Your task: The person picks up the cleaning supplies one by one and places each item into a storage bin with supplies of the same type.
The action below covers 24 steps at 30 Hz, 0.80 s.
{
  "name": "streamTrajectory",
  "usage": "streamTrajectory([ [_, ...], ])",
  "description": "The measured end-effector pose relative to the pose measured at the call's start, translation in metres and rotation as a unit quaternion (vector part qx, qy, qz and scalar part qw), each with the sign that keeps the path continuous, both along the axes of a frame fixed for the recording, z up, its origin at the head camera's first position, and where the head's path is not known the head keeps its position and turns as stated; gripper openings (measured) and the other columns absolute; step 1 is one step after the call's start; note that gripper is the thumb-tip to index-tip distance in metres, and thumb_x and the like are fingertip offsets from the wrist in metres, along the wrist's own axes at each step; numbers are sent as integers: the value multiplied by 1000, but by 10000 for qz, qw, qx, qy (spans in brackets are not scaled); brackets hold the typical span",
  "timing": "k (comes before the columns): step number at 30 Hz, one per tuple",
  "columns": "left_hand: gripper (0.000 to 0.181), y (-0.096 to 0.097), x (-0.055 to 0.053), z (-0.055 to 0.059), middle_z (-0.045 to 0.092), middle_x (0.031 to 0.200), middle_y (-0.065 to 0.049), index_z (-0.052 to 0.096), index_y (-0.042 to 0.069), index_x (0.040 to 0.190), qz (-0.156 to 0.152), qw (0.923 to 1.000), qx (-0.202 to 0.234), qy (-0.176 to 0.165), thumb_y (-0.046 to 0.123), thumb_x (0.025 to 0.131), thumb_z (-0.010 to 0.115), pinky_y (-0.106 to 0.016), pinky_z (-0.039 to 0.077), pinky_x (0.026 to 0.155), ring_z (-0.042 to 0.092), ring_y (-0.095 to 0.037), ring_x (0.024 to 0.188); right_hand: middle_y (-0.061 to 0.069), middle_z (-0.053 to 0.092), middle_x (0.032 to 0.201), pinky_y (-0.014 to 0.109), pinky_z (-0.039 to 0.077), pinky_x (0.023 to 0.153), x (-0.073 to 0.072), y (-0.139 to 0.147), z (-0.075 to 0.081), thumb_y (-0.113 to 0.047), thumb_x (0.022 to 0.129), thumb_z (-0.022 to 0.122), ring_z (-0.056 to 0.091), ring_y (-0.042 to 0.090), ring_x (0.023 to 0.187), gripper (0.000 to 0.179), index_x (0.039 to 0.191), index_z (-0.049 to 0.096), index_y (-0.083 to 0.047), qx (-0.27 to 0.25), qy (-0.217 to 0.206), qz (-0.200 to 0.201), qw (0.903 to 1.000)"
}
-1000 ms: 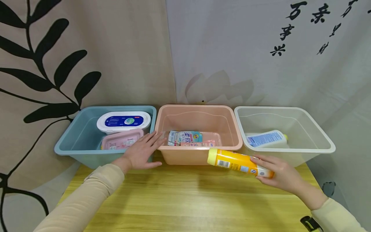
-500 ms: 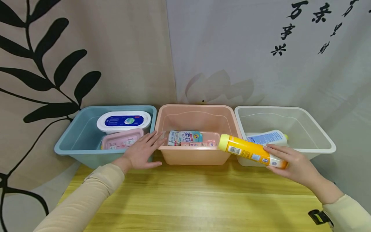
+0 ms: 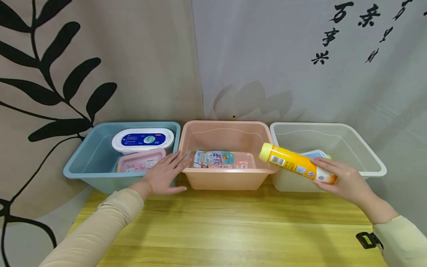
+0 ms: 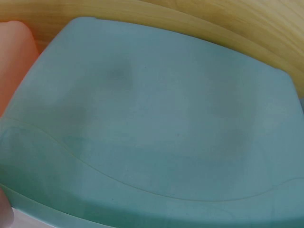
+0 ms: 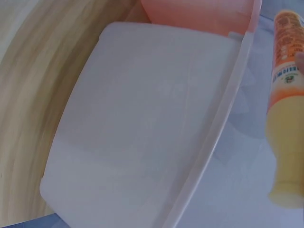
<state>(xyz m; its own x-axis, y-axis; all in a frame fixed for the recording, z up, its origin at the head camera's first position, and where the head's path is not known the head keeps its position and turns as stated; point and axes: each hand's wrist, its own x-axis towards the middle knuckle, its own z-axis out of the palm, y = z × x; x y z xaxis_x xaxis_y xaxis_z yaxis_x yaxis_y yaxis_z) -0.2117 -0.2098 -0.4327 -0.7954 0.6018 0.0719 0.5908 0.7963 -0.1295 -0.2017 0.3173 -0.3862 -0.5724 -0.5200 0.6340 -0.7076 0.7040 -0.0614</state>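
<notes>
My right hand (image 3: 345, 181) grips a yellow bottle (image 3: 293, 161) by its white-and-orange end. The bottle is tilted, with its pale yellow cap (image 3: 265, 152) up and to the left, in front of and above the near rim of the white bin (image 3: 353, 172). A blue-and-white bottle (image 3: 315, 154) in that bin is mostly hidden behind it. In the right wrist view the held bottle (image 5: 287, 118) shows at the right edge. My left hand (image 3: 163, 174), fingers straight and spread, rests at the adjoining rims of the blue bin (image 3: 100, 175) and the pink bin (image 3: 230, 180).
Inside the blue bin are a white tub (image 3: 143, 141) with a blue label and a pink pack (image 3: 140, 161). The pink bin holds a blue-and-white packet (image 3: 213, 157) and a pink box (image 3: 230, 165). The bins stand in a row on a wooden table (image 3: 217, 230), before a curtain (image 3: 247, 55).
My right hand has carried the yellow bottle rightward and upward, from in front of the pink bin to the white bin's near rim. My left hand has stayed in place.
</notes>
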Motion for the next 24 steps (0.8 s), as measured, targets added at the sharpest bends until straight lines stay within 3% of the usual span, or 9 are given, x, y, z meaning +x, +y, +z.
streamTrajectory([
  [8, 89, 0, 0, 1, 17, 157, -11, 16, 20, 151, 20, 10000, -77, -34, 70, 83, 44, -49, 23, 115, 18, -35, 143, 21, 67, 104, -3, 39, 68, -15, 11, 0, -66, 82, 44, 61, 29, 81, 70, 114, 67, -8, -64, -220, -257, 9994],
  [10, 89, 0, 0, 1, 17, 157, -11, 16, 20, 151, 17, 10000, -93, -14, 70, 83, 43, -49, 23, 115, 18, -35, 143, 20, 67, 105, -4, 36, 72, -19, 13, -1, -57, 79, 62, 61, 28, 81, 60, 115, 67, -8, -57, -256, -344, 9991],
  [13, 89, 0, 0, 1, 18, 157, -11, 16, 19, 151, 0, 10000, -94, 17, 70, 83, 43, -50, 24, 115, 19, -35, 143, 20, 67, 106, -7, 30, 78, -25, 16, -1, -28, 66, 84, 62, 29, 84, 56, 115, 66, -6, -38, -339, -491, 9982],
  [15, 89, 0, 0, 1, 19, 156, -12, 16, 19, 151, -20, 9999, -96, 48, 70, 83, 43, -50, 25, 114, 19, -35, 143, 21, 67, 106, -7, 27, 78, -28, 16, -1, -11, 56, 86, 63, 31, 85, 63, 116, 66, -6, -18, -430, -620, 9971],
  [18, 89, 0, 0, 1, 20, 156, -12, 17, 19, 151, -29, 9999, -87, 76, 71, 83, 43, -51, 26, 113, 20, -35, 143, 22, 67, 108, -6, 27, 75, -31, 17, -1, -7, 54, 85, 63, 33, 87, 66, 116, 65, -5, 21, -594, -780, 9952],
  [21, 89, 0, 1, 1, 19, 156, -11, 17, 19, 151, -24, 10000, -71, 49, 70, 83, 43, -50, 25, 114, 20, -35, 143, 23, 66, 110, 4, 38, 68, -35, 18, -1, -9, 57, 84, 63, 35, 88, 64, 117, 64, -4, 33, -782, -948, 9924],
  [24, 89, -1, 1, 1, 17, 157, -10, 16, 19, 151, -6, 10000, -78, -2, 70, 83, 43, -50, 24, 115, 18, -35, 143, 24, 64, 114, 24, 49, 65, -39, 18, -3, -12, 63, 83, 61, 36, 91, 62, 120, 62, -3, 13, -1064, -1148, 9877],
])
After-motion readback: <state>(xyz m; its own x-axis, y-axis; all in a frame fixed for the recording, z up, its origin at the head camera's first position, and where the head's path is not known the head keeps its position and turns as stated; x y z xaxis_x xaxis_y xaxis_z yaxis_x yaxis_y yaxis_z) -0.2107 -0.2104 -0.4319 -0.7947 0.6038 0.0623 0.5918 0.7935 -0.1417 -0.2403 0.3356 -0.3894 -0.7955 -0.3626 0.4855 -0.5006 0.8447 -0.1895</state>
